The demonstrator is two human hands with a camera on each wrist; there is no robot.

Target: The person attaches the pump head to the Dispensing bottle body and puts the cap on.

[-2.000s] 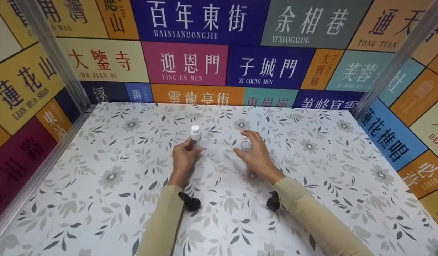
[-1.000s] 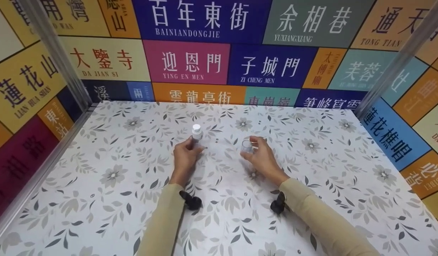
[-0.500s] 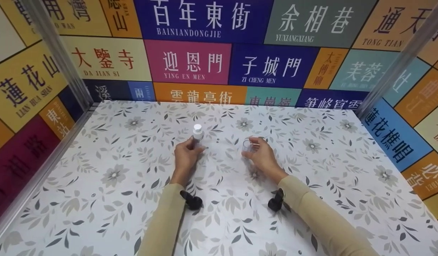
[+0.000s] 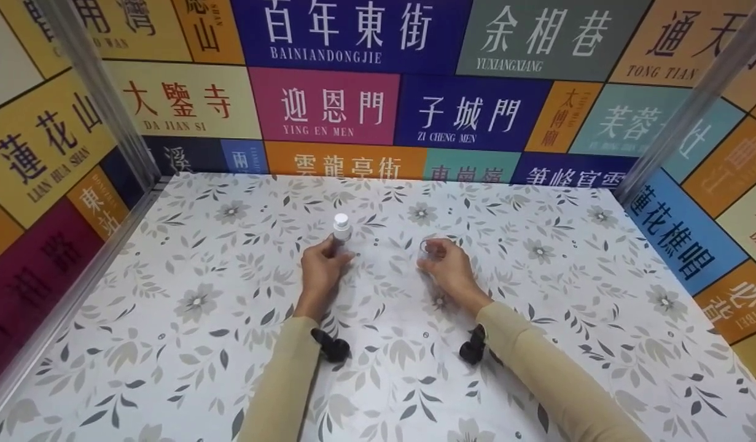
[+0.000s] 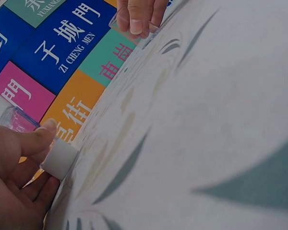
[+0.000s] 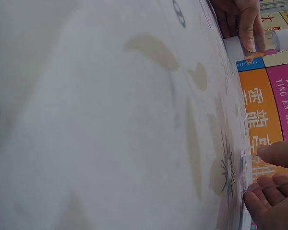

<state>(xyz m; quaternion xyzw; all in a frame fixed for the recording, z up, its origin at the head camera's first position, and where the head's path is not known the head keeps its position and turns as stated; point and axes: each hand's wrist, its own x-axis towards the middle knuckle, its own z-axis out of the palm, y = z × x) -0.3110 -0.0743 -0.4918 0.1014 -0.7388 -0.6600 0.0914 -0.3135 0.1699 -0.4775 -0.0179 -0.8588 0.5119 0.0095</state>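
In the head view my left hand (image 4: pixel 321 270) grips a small bottle (image 4: pixel 341 229) that stands upright with its white cap on top. The left wrist view shows its clear middle and a white bottom part (image 5: pixel 60 159) right at the tablecloth, with thumb and fingers around it. To the right, my right hand (image 4: pixel 450 270) holds a small clear cup (image 4: pixel 423 247), thumb at the near side and curled fingertips at the rim. The clear cup (image 5: pixel 151 34) is partly hidden behind those fingers in the left wrist view. A hand's width or more separates the two items.
A white tablecloth (image 4: pixel 378 368) with grey leaf and flower prints covers the table. Upright panels with coloured place-name signs (image 4: pixel 322 107) enclose the back and sides. Clear corner posts (image 4: pixel 107 104) rise at the rear corners. A small black camera sits at each wrist.
My right hand's spread fingers have closed in on the clear cup and now hold it at the rim. The left hand keeps the bottle in nearly the same place.
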